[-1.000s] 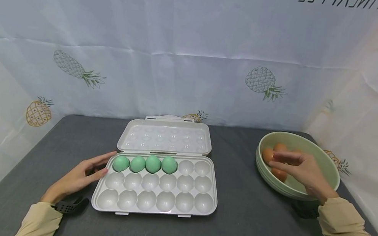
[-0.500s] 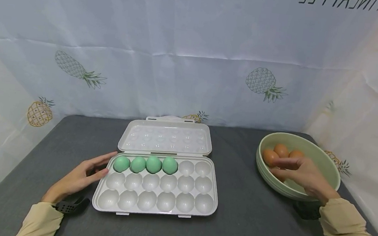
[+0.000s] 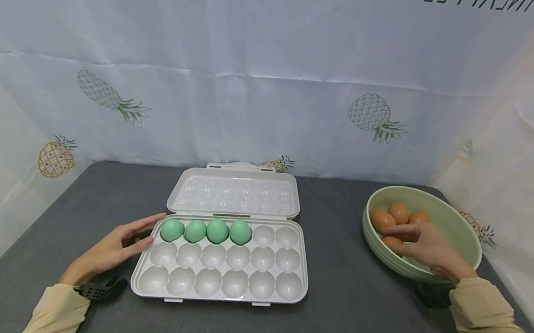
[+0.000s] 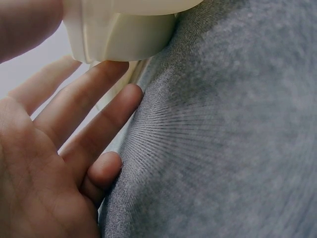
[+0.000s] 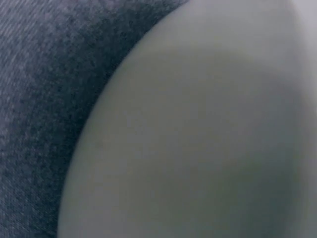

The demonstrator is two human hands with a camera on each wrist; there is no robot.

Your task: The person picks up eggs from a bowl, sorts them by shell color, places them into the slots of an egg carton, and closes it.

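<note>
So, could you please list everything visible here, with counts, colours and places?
White plastic egg tray: one, lid open, table centre.
Green eggs: four, far row of the tray, leftmost cups.
Pale green bowl: one, table right.
Brown eggs: at least four, inside the bowl.
Grey cloth table: one, under everything.
White pineapple-print backdrop: behind and beside the table.
Left hand: fingers straight, against the tray's left edge.
Right hand: in the bowl over the brown eggs; grip unclear.
</note>
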